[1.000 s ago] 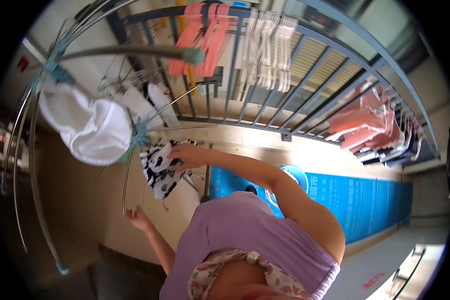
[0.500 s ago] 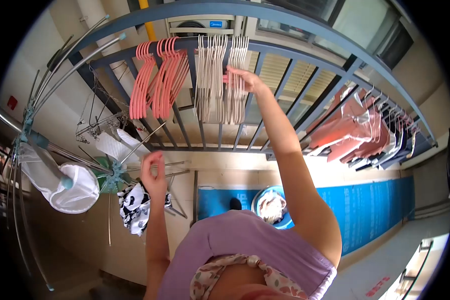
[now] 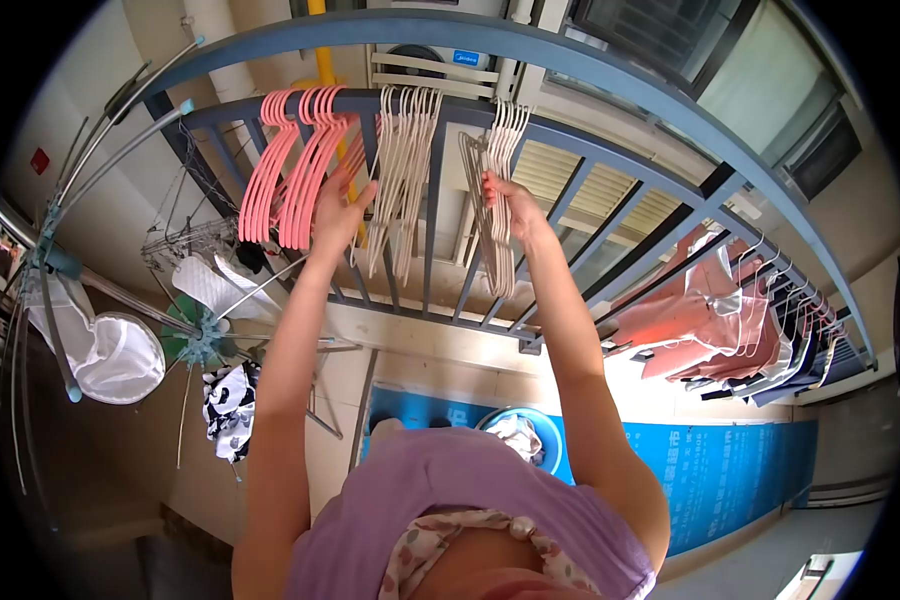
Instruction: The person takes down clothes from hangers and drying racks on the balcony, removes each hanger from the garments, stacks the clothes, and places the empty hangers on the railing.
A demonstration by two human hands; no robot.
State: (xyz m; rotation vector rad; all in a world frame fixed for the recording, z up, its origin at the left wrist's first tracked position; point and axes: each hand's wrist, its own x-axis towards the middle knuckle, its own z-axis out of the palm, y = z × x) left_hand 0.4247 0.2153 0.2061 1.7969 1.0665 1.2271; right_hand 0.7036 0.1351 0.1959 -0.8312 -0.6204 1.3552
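Pink hangers [image 3: 300, 190] hang in two bunches from the top of a dark metal railing. Beside them hangs a bunch of beige hangers [image 3: 407, 185], some tilted. Between these groups is my left hand [image 3: 338, 222], thumb and fingers apart, its fingertips partly hidden by the rear pink hangers. The thumb reaches the edge of the beige bunch; whether it touches, I cannot tell. Farther right, my right hand [image 3: 513, 210] has its fingers wrapped around a second bunch of beige hangers [image 3: 500, 255], whose hooks are still over the rail.
Clothes [image 3: 710, 300] hang on hangers along the railing at right. A blue basin [image 3: 548, 440] with laundry stands on a blue floor mat [image 3: 685, 470]. At left are a metal rack [image 3: 202, 340], a white mesh bag [image 3: 120, 365] and a black-and-white cloth [image 3: 232, 410].
My left hand has risen from below the railing to the pink hangers. The right-hand beige bunch has shifted right, widening the gap between the beige bunches. The camera view has shifted too.
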